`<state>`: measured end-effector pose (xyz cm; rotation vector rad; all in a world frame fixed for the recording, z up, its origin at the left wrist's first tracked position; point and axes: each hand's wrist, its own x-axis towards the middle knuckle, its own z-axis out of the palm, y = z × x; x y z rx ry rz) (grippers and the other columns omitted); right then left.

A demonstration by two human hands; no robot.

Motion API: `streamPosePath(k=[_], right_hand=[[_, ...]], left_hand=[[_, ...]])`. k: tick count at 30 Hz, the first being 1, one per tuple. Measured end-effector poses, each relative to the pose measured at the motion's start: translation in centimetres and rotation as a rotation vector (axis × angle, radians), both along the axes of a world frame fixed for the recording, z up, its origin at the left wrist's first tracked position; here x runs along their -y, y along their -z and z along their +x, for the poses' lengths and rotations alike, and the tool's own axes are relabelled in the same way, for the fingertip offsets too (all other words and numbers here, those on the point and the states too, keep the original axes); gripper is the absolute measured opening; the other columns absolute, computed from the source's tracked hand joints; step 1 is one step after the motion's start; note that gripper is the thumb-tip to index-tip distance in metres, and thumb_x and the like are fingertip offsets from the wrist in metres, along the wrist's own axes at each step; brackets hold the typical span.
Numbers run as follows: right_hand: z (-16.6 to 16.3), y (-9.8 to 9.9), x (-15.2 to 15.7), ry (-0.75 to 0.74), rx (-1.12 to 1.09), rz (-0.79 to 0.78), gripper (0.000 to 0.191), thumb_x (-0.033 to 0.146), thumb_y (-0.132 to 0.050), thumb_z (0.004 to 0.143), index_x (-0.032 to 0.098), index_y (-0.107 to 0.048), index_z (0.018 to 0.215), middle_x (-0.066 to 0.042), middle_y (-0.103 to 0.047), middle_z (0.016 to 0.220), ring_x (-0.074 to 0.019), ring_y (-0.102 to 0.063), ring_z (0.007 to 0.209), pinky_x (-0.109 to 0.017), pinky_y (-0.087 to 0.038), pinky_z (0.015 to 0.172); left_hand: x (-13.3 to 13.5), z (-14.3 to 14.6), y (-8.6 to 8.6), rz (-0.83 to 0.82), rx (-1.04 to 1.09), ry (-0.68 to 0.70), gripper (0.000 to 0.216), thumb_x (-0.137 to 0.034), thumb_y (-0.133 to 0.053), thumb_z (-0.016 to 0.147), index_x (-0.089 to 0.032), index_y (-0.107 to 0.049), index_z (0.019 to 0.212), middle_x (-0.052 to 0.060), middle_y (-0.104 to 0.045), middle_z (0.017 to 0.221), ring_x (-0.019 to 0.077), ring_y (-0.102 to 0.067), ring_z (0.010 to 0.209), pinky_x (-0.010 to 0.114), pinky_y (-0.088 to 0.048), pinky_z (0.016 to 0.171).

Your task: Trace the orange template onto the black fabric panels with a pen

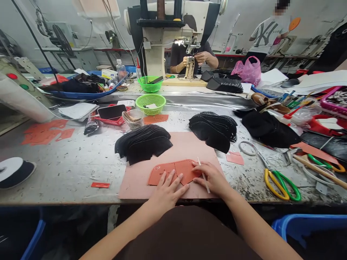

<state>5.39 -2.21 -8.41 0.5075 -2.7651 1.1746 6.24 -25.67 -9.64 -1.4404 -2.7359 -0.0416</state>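
Observation:
My left hand (166, 189) lies flat with fingers spread on an orange-red template (169, 171) that rests on a pink mat (189, 148) at the table's near edge. My right hand (213, 178) grips a thin white marking stick (204, 176) and its fingertips touch the template's right end. Two fanned stacks of black cut pieces sit beyond the mat, one at the left (143, 142) and one at the right (214, 129).
Yellow-and-green scissors (282, 182) lie right of the mat. Two green baskets (150, 103), a red tray with a phone (111, 112) and a clear cup (133, 119) stand further back. A person works at a sewing machine (173, 39) opposite; another stands at back right.

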Motion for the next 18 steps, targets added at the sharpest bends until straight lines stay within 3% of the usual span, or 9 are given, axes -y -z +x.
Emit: streamPosePath(k=[3, 6, 10, 14, 18], right_hand=[[-0.6, -0.6, -0.5, 0.014, 0.056, -0.049, 0.017, 0.024, -0.057, 0.079, 0.023, -0.064, 0.095, -0.009, -0.065, 0.107, -0.0243, -0.058, 0.098, -0.043, -0.047, 0.086], [-1.7, -1.4, -1.0, 0.145, 0.044, -0.138, 0.026, 0.034, -0.044, 0.087, 0.021, -0.064, 0.097, -0.008, -0.066, 0.097, -0.0223, -0.061, 0.088, -0.038, -0.049, 0.079], [-3.2, -1.9, -0.8, 0.225, 0.072, -0.266, 0.038, 0.044, -0.037, 0.087, 0.017, -0.063, 0.081, -0.008, -0.065, 0.084, -0.0182, -0.061, 0.07, -0.03, -0.051, 0.06], [-4.0, -1.8, 0.2, 0.198, 0.139, -0.121, 0.028, 0.036, -0.038, 0.086, 0.018, -0.055, 0.072, -0.003, -0.061, 0.065, -0.0155, -0.059, 0.06, -0.027, -0.046, 0.058], [-4.3, -2.2, 0.7, 0.143, 0.134, 0.024, 0.023, 0.03, -0.038, 0.086, 0.02, -0.055, 0.074, -0.001, -0.062, 0.064, -0.0158, -0.058, 0.061, -0.027, -0.042, 0.06]], left_hand=[[0.2, 0.0, 0.5, -0.009, -0.052, -0.011, 0.05, -0.049, -0.045, 0.088, -0.036, -0.036, 0.135, 0.007, -0.035, 0.142, 0.0365, -0.032, 0.126, 0.054, -0.02, 0.101], [0.4, -0.3, 0.9, 0.022, -0.152, -0.018, 0.045, -0.035, -0.042, 0.091, -0.033, -0.036, 0.136, 0.005, -0.041, 0.138, 0.032, -0.034, 0.126, 0.049, -0.017, 0.103], [0.5, -0.8, 1.8, 0.083, -0.277, 0.012, 0.046, -0.027, -0.04, 0.089, -0.027, -0.04, 0.135, 0.005, -0.044, 0.136, 0.0313, -0.037, 0.124, 0.048, -0.011, 0.105], [0.4, -0.9, 2.9, 0.166, -0.312, -0.02, 0.042, -0.032, -0.04, 0.09, -0.028, -0.044, 0.132, 0.004, -0.048, 0.132, 0.0308, -0.037, 0.124, 0.049, -0.006, 0.106], [0.3, -0.8, 3.9, 0.184, -0.291, -0.053, 0.044, -0.035, -0.041, 0.09, -0.032, -0.041, 0.133, 0.003, -0.046, 0.135, 0.0298, -0.033, 0.128, 0.049, -0.008, 0.107]])
